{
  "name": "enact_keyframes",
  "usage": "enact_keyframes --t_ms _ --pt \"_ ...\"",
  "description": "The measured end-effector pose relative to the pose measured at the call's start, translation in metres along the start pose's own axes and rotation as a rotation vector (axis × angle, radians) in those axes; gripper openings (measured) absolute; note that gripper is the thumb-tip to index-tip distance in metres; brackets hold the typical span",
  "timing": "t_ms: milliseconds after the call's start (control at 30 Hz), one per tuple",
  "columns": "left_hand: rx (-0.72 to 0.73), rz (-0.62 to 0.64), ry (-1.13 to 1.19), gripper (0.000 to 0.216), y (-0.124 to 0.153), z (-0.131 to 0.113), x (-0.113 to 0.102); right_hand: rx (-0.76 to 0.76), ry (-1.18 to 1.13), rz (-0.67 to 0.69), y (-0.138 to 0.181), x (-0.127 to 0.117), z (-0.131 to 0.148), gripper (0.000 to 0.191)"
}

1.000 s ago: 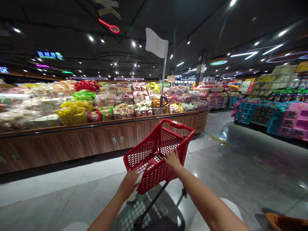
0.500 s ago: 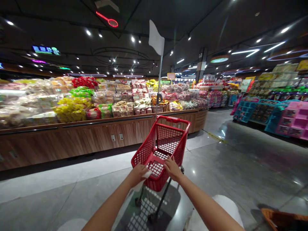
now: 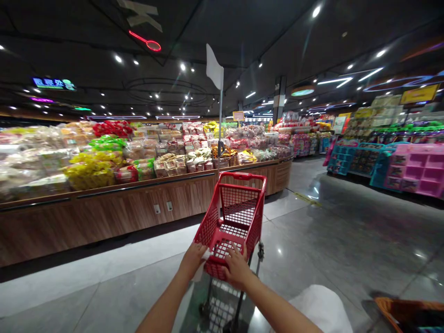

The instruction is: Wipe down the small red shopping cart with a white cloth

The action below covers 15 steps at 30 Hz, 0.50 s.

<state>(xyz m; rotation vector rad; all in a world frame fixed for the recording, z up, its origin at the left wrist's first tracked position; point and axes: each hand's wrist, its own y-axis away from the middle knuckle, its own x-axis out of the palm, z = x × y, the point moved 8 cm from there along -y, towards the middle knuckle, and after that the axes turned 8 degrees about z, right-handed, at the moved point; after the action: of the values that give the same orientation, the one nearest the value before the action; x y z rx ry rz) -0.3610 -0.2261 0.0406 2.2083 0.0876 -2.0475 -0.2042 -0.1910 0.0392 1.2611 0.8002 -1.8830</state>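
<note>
A small red shopping cart [image 3: 215, 222] with a lattice plastic basket stands in front of me, its basket empty. My left hand [image 3: 193, 260] is at the basket's near left corner, closed on a thin white sheet, a tissue or cloth [image 3: 197, 274], whose ends show beside the fingers. Over the basket's near rim, my right hand [image 3: 237, 269] reaches with fingers stretched and apart, seeming to touch the red plastic. Its palm side is hidden. A white flag [image 3: 214, 69] on a thin pole rises behind the left side of the basket.
Beyond the cart runs a wood-panelled display counter [image 3: 118, 208] heaped with packaged food. Teal and pink racks [image 3: 412, 169] stand to the right. An orange-rimmed basket [image 3: 388, 311] sits on the grey floor [image 3: 312, 240] at lower right.
My right hand has moved from the basket's right side onto its near rim. My left hand keeps the white sheet at the left corner. The view has shifted slightly, tilting up.
</note>
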Motion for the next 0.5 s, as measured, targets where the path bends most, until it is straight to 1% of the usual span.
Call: enact_keyframes --t_ms 100,200,300,367,433,500 --pt "-0.057 -0.009 0.012 0.028 0.001 -0.013 -0.001 -0.044 0.054 0.02 -0.002 -0.006 -0.016 0.029" --pt "-0.137 -0.043 0.013 0.029 0.001 -0.031 0.001 -0.041 0.096 0.031 -0.004 -0.015 -0.038 0.03" --pt "-0.205 -0.077 0.012 0.028 -0.006 -0.052 0.003 -0.068 0.128 0.056 -0.009 -0.02 -0.053 0.029" --pt "-0.188 -0.073 0.021 0.027 -0.015 -0.071 0.004 -0.074 0.14 0.077 -0.015 -0.021 -0.061 0.028" --pt "-0.126 -0.054 0.051 0.025 -0.026 -0.09 0.004 -0.077 0.136 0.096 -0.021 -0.02 -0.065 0.027" --pt "-0.079 -0.033 0.087 0.029 -0.033 -0.102 0.004 -0.097 0.119 0.108 -0.026 -0.019 -0.065 0.026"
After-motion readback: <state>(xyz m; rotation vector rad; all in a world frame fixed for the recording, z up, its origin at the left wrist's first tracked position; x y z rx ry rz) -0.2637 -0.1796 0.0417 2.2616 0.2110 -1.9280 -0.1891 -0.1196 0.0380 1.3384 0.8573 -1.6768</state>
